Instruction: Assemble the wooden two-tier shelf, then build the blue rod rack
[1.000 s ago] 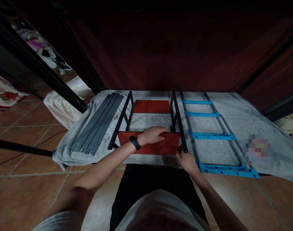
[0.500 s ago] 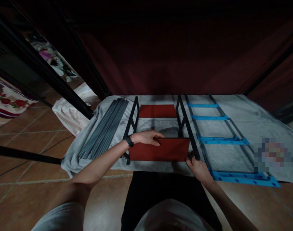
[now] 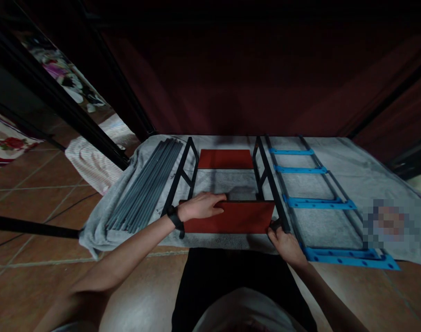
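Observation:
An upright red board [image 3: 245, 216] spans the near side between two black metal side frames. My left hand [image 3: 203, 205], with a dark watch at its wrist, is closed over the board's top edge, thumb in front and fingers behind. My right hand [image 3: 285, 242] is wrapped around the near lower end of the right side frame [image 3: 271, 182], by the board's right end. Beyond my left forearm stands the left side frame [image 3: 177, 177]; its lower near end is partly hidden by my wrist. A second red board [image 3: 225, 159] sits between the frames at the far side.
A bundle of grey rods [image 3: 146, 184] lies at the left on a grey cloth [image 3: 321, 184]. Blue-and-grey ladder-like frames [image 3: 317, 203] lie to the right. Black posts [image 3: 33, 226] stand at the left, and a dark red panel [image 3: 231, 83] closes off the back.
The left side frame's near end has swung outward to the left. My left hand has slid slightly left along the board, while my right hand stays at the right frame.

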`<state>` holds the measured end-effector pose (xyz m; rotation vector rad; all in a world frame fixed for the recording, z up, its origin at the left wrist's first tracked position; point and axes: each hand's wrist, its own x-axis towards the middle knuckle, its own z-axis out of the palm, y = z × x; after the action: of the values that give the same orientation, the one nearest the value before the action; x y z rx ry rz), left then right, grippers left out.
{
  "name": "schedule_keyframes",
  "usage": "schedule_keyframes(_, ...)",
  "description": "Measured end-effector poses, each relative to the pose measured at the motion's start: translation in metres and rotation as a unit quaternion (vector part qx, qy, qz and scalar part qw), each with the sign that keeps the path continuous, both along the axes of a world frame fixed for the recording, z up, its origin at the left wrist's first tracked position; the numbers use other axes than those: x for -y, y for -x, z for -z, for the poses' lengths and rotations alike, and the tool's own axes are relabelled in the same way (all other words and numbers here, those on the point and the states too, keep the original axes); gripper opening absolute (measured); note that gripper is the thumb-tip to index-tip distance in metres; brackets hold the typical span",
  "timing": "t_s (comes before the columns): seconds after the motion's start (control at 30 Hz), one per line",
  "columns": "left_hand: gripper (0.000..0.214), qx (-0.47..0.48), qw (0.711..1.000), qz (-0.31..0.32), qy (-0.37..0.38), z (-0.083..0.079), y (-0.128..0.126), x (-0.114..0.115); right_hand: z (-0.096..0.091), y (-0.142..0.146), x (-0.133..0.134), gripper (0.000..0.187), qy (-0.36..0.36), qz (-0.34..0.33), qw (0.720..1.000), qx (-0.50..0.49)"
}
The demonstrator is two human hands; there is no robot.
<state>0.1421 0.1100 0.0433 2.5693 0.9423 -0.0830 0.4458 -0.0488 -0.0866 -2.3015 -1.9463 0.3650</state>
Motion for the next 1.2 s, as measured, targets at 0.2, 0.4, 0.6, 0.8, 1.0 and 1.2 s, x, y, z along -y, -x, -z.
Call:
schedule_keyframes(0.2,0.029,0.003,0.999,-0.018,-0.043,0.006,0.005,0.022,-0.007,-0.001,-0.003,0.038,0.053,-0.021,0.998,-0.013)
schedule_keyframes(0.4,0.029,0.021,0.998,-0.012,-0.06,0.006,0.007,0.036,-0.012,-0.001,-0.006,0.037,0.047,-0.01,0.998,-0.042)
schedule_keyframes(0.6,0.034,0.038,0.996,-0.015,-0.073,0.002,0.008,0.053,-0.012,-0.002,-0.005,0.032,0.067,-0.011,0.997,-0.039)
schedule_keyframes(0.8,0.031,0.026,0.996,-0.019,-0.085,0.005,0.008,0.062,-0.014,0.0,-0.006,0.032,0.058,-0.014,0.998,-0.037)
schedule_keyframes(1.0,0.035,0.04,0.996,0.003,-0.078,0.001,-0.002,0.067,-0.018,0.001,-0.006,0.032,0.063,-0.019,0.997,-0.028)
schedule_keyframes(1.2,0.051,0.029,0.995,0.039,-0.085,-0.002,-0.046,0.075,-0.021,0.003,-0.005,0.036,0.059,-0.016,0.998,-0.021)
